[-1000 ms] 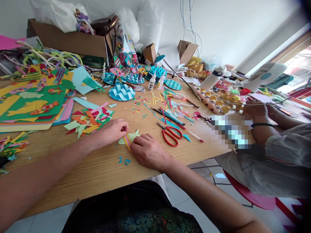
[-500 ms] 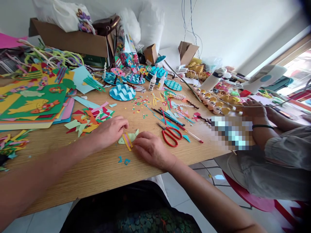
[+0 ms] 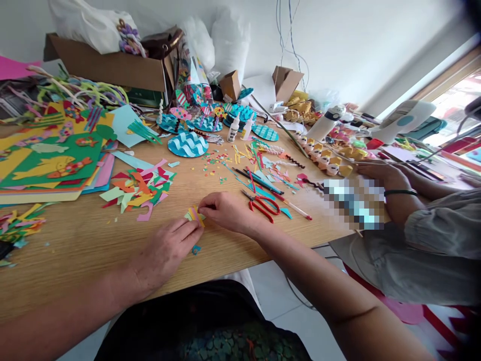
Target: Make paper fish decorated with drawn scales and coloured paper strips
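Observation:
A pale green paper fish [image 3: 191, 216] with yellow and pink paper strips across its body lies on the wooden table in front of me. My left hand [image 3: 167, 248] holds it from the near side, fingers together and lying over its lower edge. At the fish's right end, the thumb and fingers of my right hand [image 3: 224, 213] pinch the paper and cover part of it. Just beneath the left fingertips is a small blue paper piece [image 3: 196, 249]. Red-handled scissors [image 3: 265, 205] lie to the right of my right hand.
Paper scraps [image 3: 139, 185] are heaped beyond my left hand. Pens [image 3: 259, 181], two glue bottles [image 3: 233, 129] and blue wavy discs [image 3: 188, 144] lie farther back. Coloured sheets [image 3: 45, 155] are stacked at left. Another person's arm [image 3: 404, 193] rests on the table at right.
My left hand has come from the fish's far side down to its near side, now over one of the blue pieces. My right hand has shifted up and slightly left onto the fish's end.

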`<state>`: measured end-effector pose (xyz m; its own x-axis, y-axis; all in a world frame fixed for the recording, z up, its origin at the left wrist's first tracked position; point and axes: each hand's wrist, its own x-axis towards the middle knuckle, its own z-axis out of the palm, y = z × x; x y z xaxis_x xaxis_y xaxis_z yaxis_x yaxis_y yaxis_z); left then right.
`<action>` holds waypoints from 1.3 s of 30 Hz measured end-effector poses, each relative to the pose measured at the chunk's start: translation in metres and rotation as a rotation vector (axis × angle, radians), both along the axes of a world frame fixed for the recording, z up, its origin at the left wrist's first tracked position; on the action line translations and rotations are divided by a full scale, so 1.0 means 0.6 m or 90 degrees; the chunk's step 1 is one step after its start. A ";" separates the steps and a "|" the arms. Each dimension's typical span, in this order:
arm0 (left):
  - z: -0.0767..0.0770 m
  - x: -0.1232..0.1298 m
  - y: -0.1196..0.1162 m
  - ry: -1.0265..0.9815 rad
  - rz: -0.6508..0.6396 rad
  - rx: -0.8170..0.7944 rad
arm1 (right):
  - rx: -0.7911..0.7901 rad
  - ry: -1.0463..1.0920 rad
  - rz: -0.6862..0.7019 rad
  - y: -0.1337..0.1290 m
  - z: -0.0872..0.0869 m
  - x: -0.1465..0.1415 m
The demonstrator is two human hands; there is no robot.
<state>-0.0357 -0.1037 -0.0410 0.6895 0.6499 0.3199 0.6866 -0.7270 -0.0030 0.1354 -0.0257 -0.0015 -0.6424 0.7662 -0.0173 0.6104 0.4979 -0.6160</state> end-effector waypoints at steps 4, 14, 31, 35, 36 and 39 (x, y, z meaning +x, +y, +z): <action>-0.006 0.000 -0.003 0.007 0.009 0.012 | -0.003 -0.033 -0.005 0.004 -0.001 -0.009; -0.015 0.005 -0.003 0.004 0.013 0.047 | 0.000 -0.095 -0.002 0.004 0.000 -0.014; -0.019 0.001 -0.004 -0.010 -0.006 0.086 | -0.023 -0.115 0.022 0.012 -0.002 -0.016; -0.021 0.001 -0.001 -0.022 -0.026 0.092 | 0.005 -0.123 0.016 0.018 -0.004 -0.018; -0.021 0.001 -0.001 -0.026 -0.026 0.094 | 0.015 -0.123 0.013 0.020 -0.004 -0.018; -0.019 0.001 -0.002 -0.028 -0.027 0.092 | 0.035 -0.122 0.009 0.025 0.001 -0.018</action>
<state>-0.0351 -0.1051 -0.0521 0.6983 0.5657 0.4387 0.6576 -0.7490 -0.0810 0.1245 -0.0110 -0.0008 -0.6426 0.7599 -0.0984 0.7062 0.5375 -0.4608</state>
